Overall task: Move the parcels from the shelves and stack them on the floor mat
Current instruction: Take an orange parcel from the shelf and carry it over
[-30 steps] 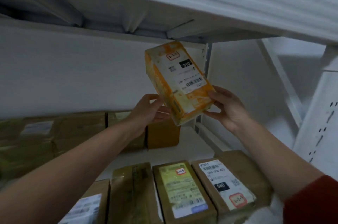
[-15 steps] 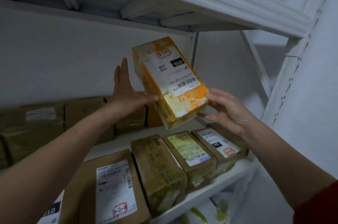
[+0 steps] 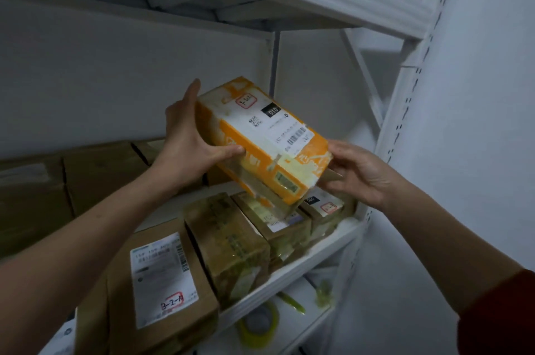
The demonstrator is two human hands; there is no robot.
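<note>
Over the white shelf point(image 3: 312, 259) and its row of brown parcels point(image 3: 231, 241), a tilted orange parcel point(image 3: 260, 140) is held in mid-air, the left hand point(image 3: 188, 149) gripping its left end and the right hand point(image 3: 362, 172) curling its fingers round the lower right corner.

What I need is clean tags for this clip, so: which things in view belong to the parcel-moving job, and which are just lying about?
Part of the job:
orange parcel, gripped by the left hand and the right hand
brown parcels lying on the shelf

Just lying about:
yellow-green tape roll, below that shelf
green strip beside it
</note>
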